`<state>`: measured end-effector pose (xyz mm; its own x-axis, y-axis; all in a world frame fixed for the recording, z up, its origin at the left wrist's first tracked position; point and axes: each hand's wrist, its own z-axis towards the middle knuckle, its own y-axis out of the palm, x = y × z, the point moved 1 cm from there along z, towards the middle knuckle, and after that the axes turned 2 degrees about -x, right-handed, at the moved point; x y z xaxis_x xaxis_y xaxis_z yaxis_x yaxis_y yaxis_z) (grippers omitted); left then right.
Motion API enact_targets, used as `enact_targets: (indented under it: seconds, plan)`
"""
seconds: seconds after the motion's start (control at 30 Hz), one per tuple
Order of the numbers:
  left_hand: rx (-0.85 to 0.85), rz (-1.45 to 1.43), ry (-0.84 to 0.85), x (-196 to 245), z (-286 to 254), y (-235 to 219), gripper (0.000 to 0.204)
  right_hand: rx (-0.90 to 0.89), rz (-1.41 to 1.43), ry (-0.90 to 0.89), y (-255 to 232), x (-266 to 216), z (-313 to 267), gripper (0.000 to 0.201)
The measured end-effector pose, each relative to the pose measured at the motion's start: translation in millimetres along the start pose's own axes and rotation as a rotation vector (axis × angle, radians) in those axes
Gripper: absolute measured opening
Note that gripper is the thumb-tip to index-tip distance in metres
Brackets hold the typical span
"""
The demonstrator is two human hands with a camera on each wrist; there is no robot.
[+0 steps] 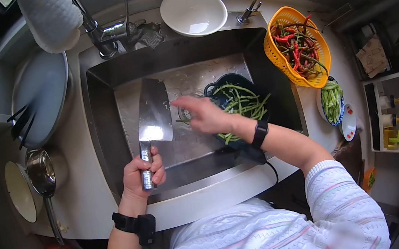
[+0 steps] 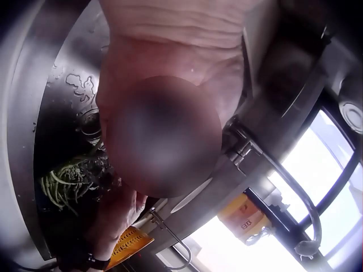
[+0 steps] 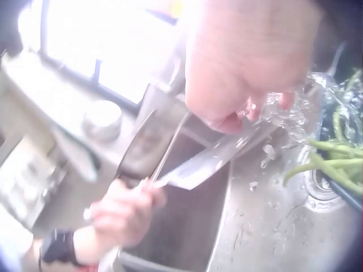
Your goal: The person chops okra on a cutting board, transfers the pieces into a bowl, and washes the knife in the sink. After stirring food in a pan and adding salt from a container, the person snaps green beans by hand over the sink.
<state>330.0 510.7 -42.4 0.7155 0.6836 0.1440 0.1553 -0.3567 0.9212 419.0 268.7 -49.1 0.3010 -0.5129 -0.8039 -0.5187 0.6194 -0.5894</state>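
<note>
In the head view my left hand grips the metal handle of a cleaver, its broad blade pointing away over the sink. My right hand is just right of the blade, fingers reaching toward it. Splashing water shows beside the right hand's fingers in the right wrist view, and I see nothing held there. Below the right forearm, long green beans lie in a dark basin inside the sink. The left wrist view has a blurred patch over most of the left hand.
The steel sink has a faucet at its back left. A white bowl sits behind it. At the right stand a yellow basket of red chilies and a bowl of cut greens. Pans, including a saucepan, are at the left.
</note>
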Motion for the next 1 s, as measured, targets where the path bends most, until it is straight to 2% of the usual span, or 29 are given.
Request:
enact_targets:
  seconds: [0.03,0.07,0.13,0.17,0.27,0.4,0.43,0.47,0.53,0.6,0.63,0.7,0.73,0.8,0.83,0.87,0.9,0.97,1.0]
  plan:
    - [-0.001,0.004,0.000,-2,2,4,0.034,-0.051,-0.254,-0.146,12,-26,-3,0.076]
    - [-0.007,-0.049,0.008,-3,2,8,0.032,-0.191,-0.344,-0.169,19,-42,-2,0.082]
    - [-0.006,-0.101,0.019,-1,-3,12,0.031,-0.155,-0.472,-0.261,33,-44,-3,0.082]
    - [-0.038,-0.120,0.016,-1,-4,12,0.031,-0.158,-0.470,-0.263,33,-40,-1,0.082]
    - [-0.089,-0.162,-0.010,-1,-13,11,0.031,-0.163,-0.722,-0.235,23,-11,7,0.085]
    - [-0.140,-0.201,-0.096,-6,-34,7,0.032,-0.109,-0.816,0.004,7,59,25,0.084]
    - [-0.102,-0.172,-0.107,-7,-39,9,0.032,-0.022,-0.902,0.063,-3,66,21,0.072]
    - [-0.101,-0.169,-0.116,-6,-43,11,0.032,-0.018,-0.899,0.072,-9,72,15,0.072]
    - [-0.103,-0.115,-0.072,-5,-48,11,0.031,0.225,-0.245,0.338,-24,85,1,0.051]
    - [-0.093,-0.084,-0.052,-2,-49,8,0.032,0.111,-0.035,0.571,-24,111,-25,0.037]
    - [-0.078,-0.075,-0.042,-1,-47,7,0.032,0.113,-0.042,0.572,-20,122,-35,0.037]
    - [-0.047,-0.044,-0.035,1,-43,8,0.031,0.034,-0.373,0.781,-14,131,-50,0.042]
    - [-0.047,-0.038,-0.036,2,-40,9,0.031,0.039,-0.369,0.779,-15,131,-47,0.042]
    - [-0.006,-0.028,-0.077,1,-38,13,0.029,-0.185,-0.092,0.661,-8,124,-39,0.047]
    - [-0.012,-0.016,-0.089,1,-37,12,0.029,-0.260,-0.202,0.659,-12,112,-34,0.055]
    - [-0.015,-0.015,-0.098,0,-35,12,0.029,-0.274,-0.395,0.746,-27,59,-25,0.062]
    - [-0.002,-0.012,-0.108,-1,-33,12,0.029,-0.213,-0.524,0.648,-27,45,-21,0.067]
    - [0.007,-0.009,-0.125,-3,-31,12,0.030,-0.076,-0.656,0.221,-2,15,-14,0.073]
    - [0.006,-0.010,-0.135,-4,-31,14,0.030,-0.067,-0.704,0.024,12,-3,-9,0.068]
